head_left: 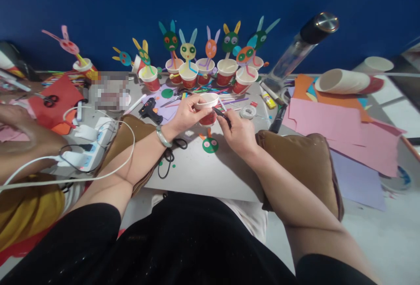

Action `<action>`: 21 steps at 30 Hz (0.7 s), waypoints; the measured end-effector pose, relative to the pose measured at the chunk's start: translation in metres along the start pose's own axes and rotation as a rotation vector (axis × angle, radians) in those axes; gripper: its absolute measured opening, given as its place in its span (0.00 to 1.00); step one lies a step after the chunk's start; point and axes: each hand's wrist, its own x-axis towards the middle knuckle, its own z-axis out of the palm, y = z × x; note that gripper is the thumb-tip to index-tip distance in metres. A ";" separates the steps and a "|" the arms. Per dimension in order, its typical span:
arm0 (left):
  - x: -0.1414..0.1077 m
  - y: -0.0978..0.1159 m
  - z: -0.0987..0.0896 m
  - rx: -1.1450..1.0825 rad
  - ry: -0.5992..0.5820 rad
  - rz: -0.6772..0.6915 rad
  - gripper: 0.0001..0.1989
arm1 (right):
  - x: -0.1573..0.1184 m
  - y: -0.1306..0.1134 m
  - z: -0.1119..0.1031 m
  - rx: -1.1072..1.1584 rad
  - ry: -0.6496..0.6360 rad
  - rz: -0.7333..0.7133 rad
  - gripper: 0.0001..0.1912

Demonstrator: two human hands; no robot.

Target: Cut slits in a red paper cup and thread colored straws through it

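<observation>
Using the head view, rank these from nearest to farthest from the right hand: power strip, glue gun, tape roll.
1. Tape roll: nearest, on the table just beyond the right hand.
2. Glue gun: farther, across to the left, beyond the left forearm.
3. Power strip: farthest, out on the left side, left of the glue gun.

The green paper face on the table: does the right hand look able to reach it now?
Probably yes. The green paper face lies close to the right hand, and nothing seems to stand between them. However, that hand holds a black tool, which may hinder its grip.
</observation>
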 end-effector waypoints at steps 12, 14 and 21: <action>-0.002 -0.003 0.004 0.240 0.064 0.207 0.12 | 0.003 -0.002 -0.002 0.359 -0.050 0.078 0.25; -0.003 -0.004 0.005 0.255 0.065 0.214 0.11 | 0.006 -0.001 0.000 0.619 -0.134 0.132 0.26; -0.004 -0.003 0.004 0.192 0.050 0.247 0.12 | 0.003 -0.002 -0.002 0.310 -0.066 0.097 0.26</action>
